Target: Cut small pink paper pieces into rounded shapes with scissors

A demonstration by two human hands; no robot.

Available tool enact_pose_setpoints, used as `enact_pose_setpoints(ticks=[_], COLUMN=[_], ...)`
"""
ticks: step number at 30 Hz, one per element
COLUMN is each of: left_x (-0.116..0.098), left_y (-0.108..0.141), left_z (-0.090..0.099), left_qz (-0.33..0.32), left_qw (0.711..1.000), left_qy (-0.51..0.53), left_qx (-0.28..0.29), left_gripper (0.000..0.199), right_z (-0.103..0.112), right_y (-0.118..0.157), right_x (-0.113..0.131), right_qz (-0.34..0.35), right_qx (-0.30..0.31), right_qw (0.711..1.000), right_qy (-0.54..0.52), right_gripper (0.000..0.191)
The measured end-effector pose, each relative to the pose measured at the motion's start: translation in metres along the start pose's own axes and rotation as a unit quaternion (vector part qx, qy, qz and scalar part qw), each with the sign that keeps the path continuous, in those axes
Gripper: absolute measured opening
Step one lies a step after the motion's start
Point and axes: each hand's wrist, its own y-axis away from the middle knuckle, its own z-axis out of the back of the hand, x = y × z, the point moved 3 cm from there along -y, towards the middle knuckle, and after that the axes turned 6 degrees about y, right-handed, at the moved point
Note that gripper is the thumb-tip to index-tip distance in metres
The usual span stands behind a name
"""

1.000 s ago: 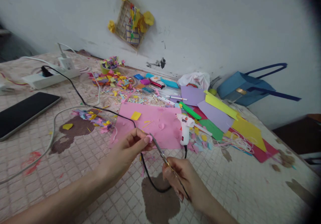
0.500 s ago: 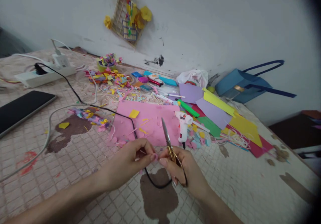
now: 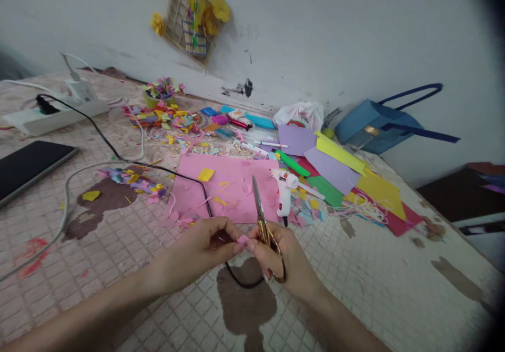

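Note:
Between the fingertips of both hands is a small pink paper piece (image 3: pixel 243 240). My left hand (image 3: pixel 211 244) pinches it from the left, thumb against finger. My right hand (image 3: pixel 282 254) is closed around the gold handles of a pair of scissors (image 3: pixel 259 209), and its thumb and fingertip also touch the pink piece. The scissors' blades look closed and point up and away. Beyond the hands lies a pink paper sheet (image 3: pixel 236 178) with scraps on it. A white glue gun (image 3: pixel 283 191) rests at the sheet's right edge.
A black cable (image 3: pixel 165 169) crosses the table and loops below my hands. At left are a phone (image 3: pixel 35 168) and a power strip (image 3: pixel 59 118). Paper scraps (image 3: pixel 165 118), a scrap-filled bowl (image 3: pixel 160 97), coloured sheets (image 3: pixel 335 165) and a blue bag (image 3: pixel 379 126) lie further back.
My fingertips have come together, the right thumb now meeting the pink paper piece, which shows more of its face. The whole view has shifted slightly.

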Motion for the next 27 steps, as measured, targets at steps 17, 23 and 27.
enact_pose_setpoints(ticks=[17,23,27], left_x=[-0.007,-0.019,-0.019], left_y=[0.0,0.001,0.001], left_z=[0.018,0.028,0.031], left_qz=[0.007,0.025,0.038], left_qw=[1.0,0.993,0.987], left_qy=[0.019,0.063,0.091], left_qx=[0.015,0.099,0.129], left_gripper=[0.015,0.01,0.008], right_z=[0.0,0.015,0.024], right_y=[0.006,0.011,0.013], right_x=[-0.01,-0.009,-0.012], right_qz=[0.012,0.008,-0.024], right_qx=[0.083,0.185,0.226], right_qw=[0.993,0.982,0.974], right_qy=[-0.088,-0.025,-0.002], right_gripper=[0.044,0.049,0.051])
